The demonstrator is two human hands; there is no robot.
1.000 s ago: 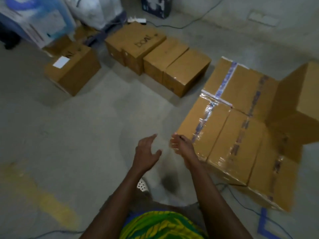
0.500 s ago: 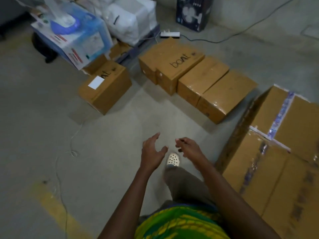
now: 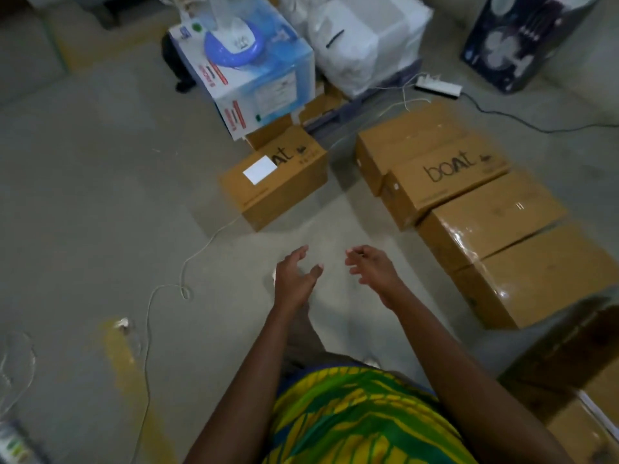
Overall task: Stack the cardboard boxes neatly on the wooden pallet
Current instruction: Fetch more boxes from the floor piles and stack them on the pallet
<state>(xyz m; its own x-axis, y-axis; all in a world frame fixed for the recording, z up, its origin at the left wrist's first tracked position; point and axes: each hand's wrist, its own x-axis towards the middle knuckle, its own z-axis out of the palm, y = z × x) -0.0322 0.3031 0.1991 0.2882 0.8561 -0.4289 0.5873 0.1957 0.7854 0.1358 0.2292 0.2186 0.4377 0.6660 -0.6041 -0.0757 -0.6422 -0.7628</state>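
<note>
On the concrete floor (image 3: 83, 195) ahead: a lone cardboard box (image 3: 274, 185) with a white label, set apart from a row of four boxes (image 3: 492, 216) to its right, packed side by side, the second printed "boat", the nearer two glossy with tape. At the lower right edge, more stacked cartons (image 3: 589, 426), blurred. Over bare floor short of the boxes: left hand (image 3: 293, 283) and right hand (image 3: 373, 271), both empty, fingers spread and loosely bent. Beyond: blue-and-white carton (image 3: 264, 82), white wrapped bundle (image 3: 361, 41), power strip (image 3: 438, 86). Leftward, a white cable (image 3: 157, 293) looping.

Floor boxes (image 3: 445, 177) now closer ahead
</note>
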